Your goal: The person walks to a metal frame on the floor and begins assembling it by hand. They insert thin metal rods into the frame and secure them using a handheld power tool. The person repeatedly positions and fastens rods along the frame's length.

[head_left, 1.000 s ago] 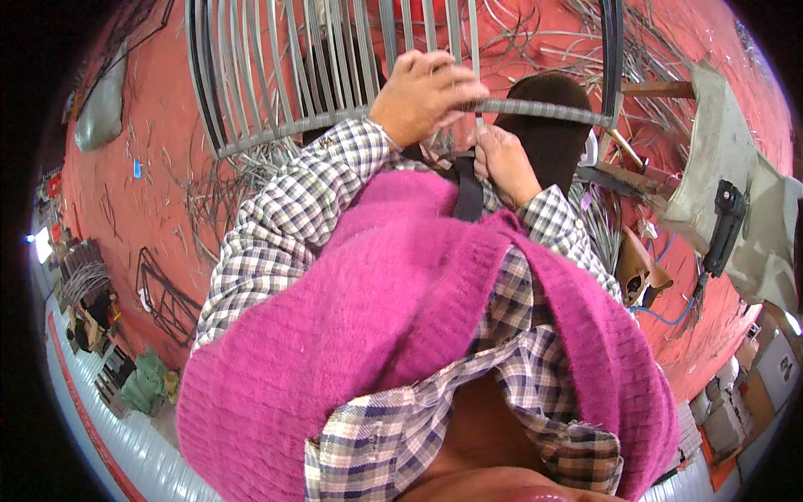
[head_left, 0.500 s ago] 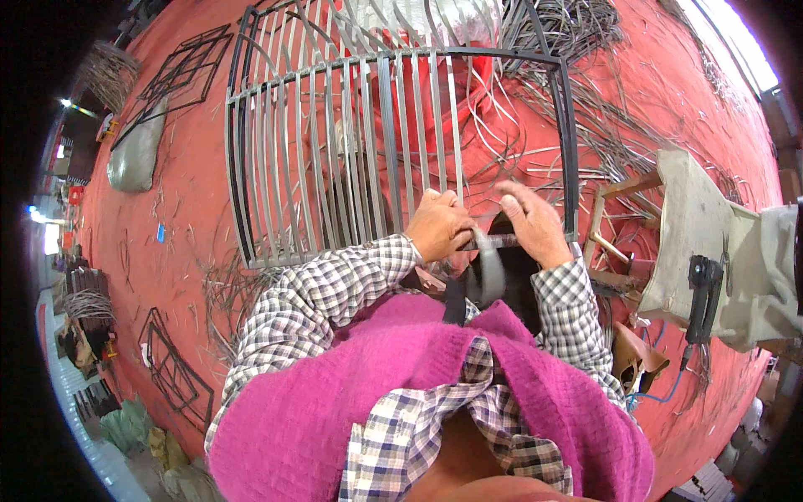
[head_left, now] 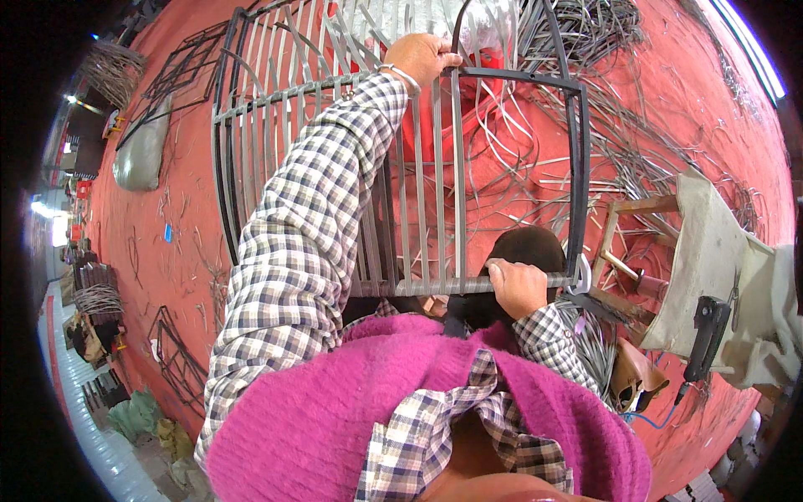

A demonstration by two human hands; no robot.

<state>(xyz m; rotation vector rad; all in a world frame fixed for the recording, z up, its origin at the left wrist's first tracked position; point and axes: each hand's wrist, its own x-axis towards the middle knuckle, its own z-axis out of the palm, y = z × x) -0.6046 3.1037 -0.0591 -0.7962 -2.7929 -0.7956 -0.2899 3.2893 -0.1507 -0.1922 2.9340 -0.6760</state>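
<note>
A dark metal frame stands before me with flat grey strips running from its near bar to its middle bar. My left hand reaches far out to the middle bar. Its fingers are closed on a flat strip, whose loose end curves up past the bar. Close to my body, my right hand is wrapped around the near bar, which is covered in grey strip winding. A white loop hangs at the near right corner. My left forearm hides many strips on the left side.
At the right is a stool with pale cloth and a black hand tool with a blue hose. Heaps of loose strips lie at the far right. More dark frames and a grey bundle rest on the red floor at left.
My left hand has moved from the near bar out to the middle bar. My right hand, open before, has come down and closed on the near bar.
</note>
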